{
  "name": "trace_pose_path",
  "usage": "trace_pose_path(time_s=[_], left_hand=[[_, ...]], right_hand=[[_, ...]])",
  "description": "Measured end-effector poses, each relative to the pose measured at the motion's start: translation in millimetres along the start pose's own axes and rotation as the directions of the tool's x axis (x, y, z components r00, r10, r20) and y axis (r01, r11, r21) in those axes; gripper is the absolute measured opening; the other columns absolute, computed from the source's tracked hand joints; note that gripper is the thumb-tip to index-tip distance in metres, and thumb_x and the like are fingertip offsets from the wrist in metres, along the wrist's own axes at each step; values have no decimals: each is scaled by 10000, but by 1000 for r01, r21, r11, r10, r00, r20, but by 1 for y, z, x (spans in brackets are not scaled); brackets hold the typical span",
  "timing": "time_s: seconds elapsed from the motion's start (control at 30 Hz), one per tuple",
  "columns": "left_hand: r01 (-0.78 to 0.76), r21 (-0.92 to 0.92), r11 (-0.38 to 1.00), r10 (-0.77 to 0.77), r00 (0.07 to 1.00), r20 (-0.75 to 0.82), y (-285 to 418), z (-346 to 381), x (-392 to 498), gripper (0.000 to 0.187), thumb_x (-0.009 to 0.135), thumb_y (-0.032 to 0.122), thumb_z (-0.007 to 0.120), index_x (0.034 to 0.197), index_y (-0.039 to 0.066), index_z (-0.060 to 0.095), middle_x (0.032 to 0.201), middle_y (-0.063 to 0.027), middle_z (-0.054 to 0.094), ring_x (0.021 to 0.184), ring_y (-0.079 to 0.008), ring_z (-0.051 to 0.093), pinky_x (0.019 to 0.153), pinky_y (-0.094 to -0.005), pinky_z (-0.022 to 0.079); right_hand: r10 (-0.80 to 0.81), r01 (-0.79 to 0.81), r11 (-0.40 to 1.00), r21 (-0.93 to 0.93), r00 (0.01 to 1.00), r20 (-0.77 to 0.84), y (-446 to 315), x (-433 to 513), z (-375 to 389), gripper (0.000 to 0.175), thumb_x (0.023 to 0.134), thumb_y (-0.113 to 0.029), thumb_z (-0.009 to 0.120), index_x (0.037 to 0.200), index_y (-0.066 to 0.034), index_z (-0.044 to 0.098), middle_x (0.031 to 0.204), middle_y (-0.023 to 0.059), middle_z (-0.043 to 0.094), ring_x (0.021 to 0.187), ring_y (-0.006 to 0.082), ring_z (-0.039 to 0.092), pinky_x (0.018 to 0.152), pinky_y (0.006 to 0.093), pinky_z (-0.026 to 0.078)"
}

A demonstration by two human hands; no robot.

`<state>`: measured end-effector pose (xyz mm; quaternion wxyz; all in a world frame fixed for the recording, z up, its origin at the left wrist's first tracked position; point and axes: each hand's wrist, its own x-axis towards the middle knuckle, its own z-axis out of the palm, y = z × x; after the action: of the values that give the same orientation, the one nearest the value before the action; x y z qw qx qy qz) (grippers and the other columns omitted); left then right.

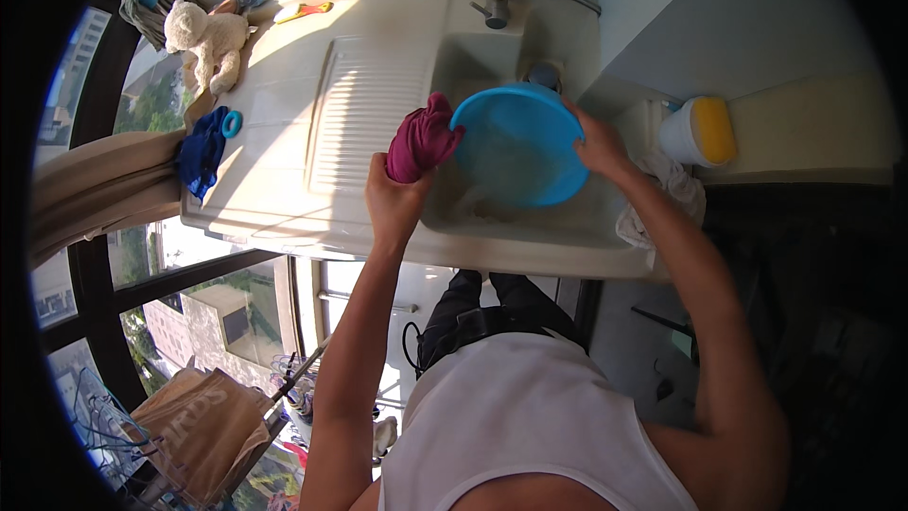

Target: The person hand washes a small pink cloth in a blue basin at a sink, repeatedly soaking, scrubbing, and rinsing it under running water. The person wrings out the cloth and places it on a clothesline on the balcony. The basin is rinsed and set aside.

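My left hand [399,191] grips a bunched magenta cloth [418,142] over the left side of the sink. The cloth's edge meets the rim of a blue plastic basin [521,149]. My right hand [599,142] holds that basin by its right rim. Cloudy liquid seems to lie in the basin, which is over the sink [475,57] and looks tilted. Above it stands a metal faucet [499,0]; whether water runs from it cannot be told.
Left of the sink is a ribbed washboard surface [369,106]. A plush bear [206,42], a brush [305,11] and a dark blue cloth [203,155] lie along the counter's left. At right are a white tub [681,131], a yellow sponge [714,130] and a white cloth [663,195].
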<state>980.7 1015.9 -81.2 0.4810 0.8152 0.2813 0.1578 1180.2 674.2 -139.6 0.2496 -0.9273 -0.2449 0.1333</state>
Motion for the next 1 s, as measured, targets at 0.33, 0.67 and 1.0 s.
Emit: trace_pose_path(time_s=[0.33,0.67,1.0], left_hand=[[116,-11,993,-114,990,81,11,8,-2,444,786,245,907,1015,-7,623,923,-208,739,863,-330,746,804,-416,575],[137,-8,991,-136,989,58,16,4,-2,439,780,236,904,1011,-2,616,892,-176,729,817,-278,738,767,-396,576],[160,-60,985,-158,987,44,26,-11,-3,437,801,241,897,998,5,586,833,-130,691,649,-202,683,598,-358,553]], right_hand=[[-251,224,769,-598,967,39,-79,-15,-98,989,910,38,645,1717,-392,267,1170,283,703,698,375,733,663,488,635],[-574,300,471,-830,818,-31,-110,-28,-137,930,929,26,659,1671,-458,375,1417,303,623,614,185,703,607,344,651],[-678,252,507,-824,708,-200,-118,-26,-137,930,899,52,682,1665,-402,413,1481,251,600,654,181,703,629,330,647]])
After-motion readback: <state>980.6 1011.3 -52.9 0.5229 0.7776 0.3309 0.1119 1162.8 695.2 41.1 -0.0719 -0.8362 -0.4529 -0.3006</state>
